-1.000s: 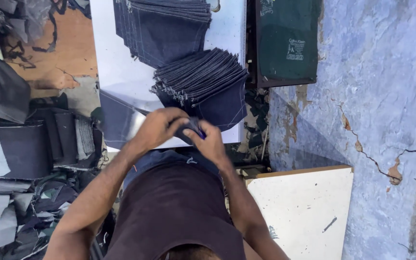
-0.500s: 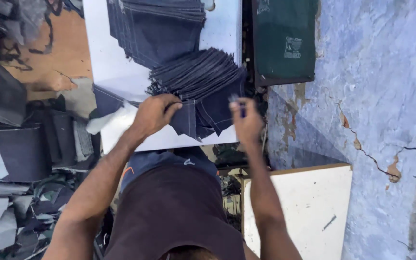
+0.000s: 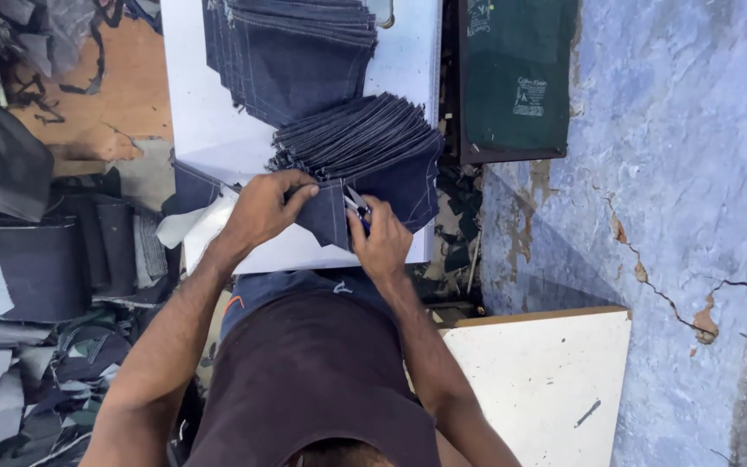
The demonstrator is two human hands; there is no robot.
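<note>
My left hand (image 3: 263,210) grips the near edge of a dark blue denim piece (image 3: 328,212) that lies at the front of a fanned stack of denim pieces (image 3: 365,143) on a white table (image 3: 209,130). My right hand (image 3: 382,242) is closed on a small thread snipper (image 3: 358,205) whose metal tips touch the same piece. Both hands sit close together at the table's near edge. A bigger stack of denim pieces (image 3: 291,52) lies farther back on the table.
A dark green board (image 3: 512,78) leans against the blue cracked wall (image 3: 693,173) at right. A white panel (image 3: 538,380) stands low at right. Piles of grey and dark fabric (image 3: 19,277) cover the floor at left.
The hands were spread apart half a second ago; now the right hand has come back left beside the left hand, onto the front denim piece.
</note>
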